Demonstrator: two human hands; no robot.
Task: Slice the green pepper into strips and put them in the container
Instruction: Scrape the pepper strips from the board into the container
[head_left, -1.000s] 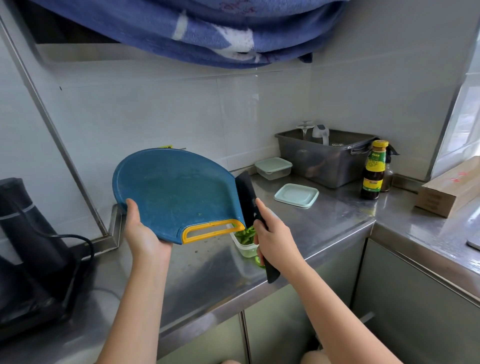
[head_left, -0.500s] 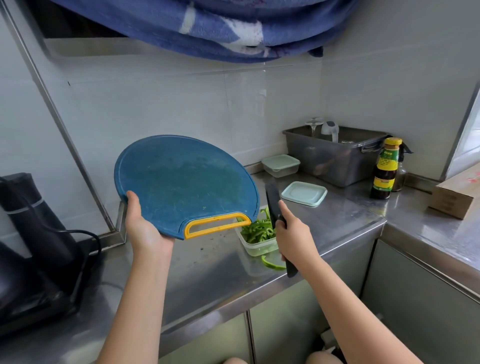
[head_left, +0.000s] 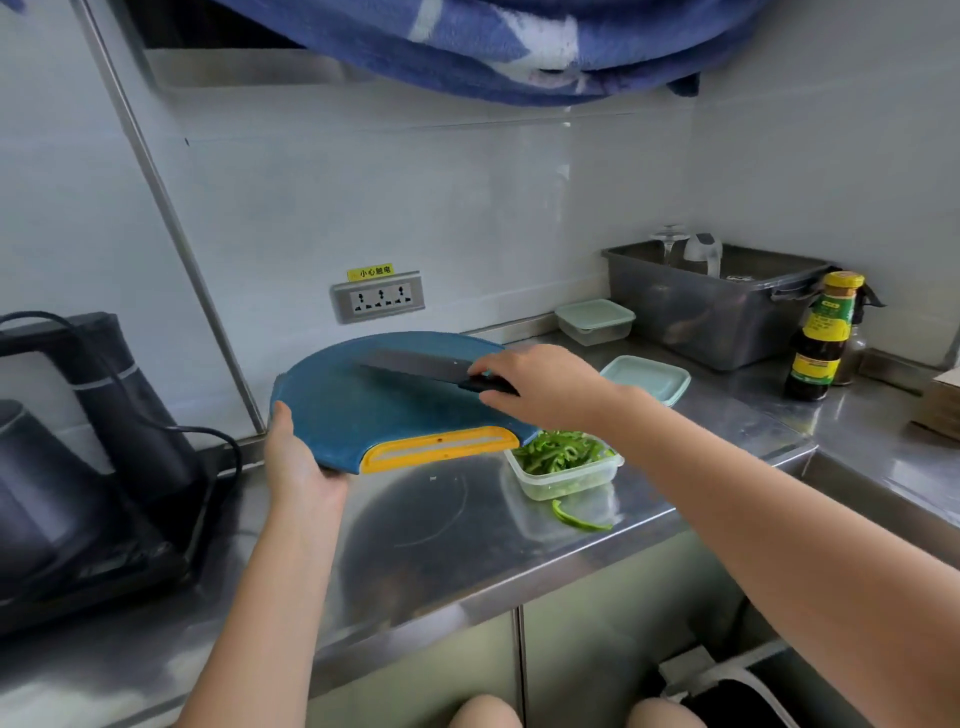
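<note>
Steel tabletop (head_left: 467, 545) runs along a white wall with a socket (head_left: 378, 297), and a blue cloth (head_left: 493, 47) hangs overhead. At the far left stands a black kettle (head_left: 119, 395). At the back right are a grey bin (head_left: 711, 306), a sauce bottle (head_left: 823, 338), a lidded box (head_left: 595, 321) and 1 loose lid (head_left: 647, 376).

The container (head_left: 563, 478) sits near the front edge, filled with green pepper strips (head_left: 558, 451). 1 stray strip (head_left: 576, 521) lies on the tabletop just in front of it. The blue board (head_left: 353, 410), held off the tabletop, covers the container's back left corner.

The left hand (head_left: 298, 462) grips the board's left edge, thumb on top. The right hand (head_left: 540, 384) is curled round the handle of the knife (head_left: 415, 364), whose blade lies flat across the board, pointing left.
</note>
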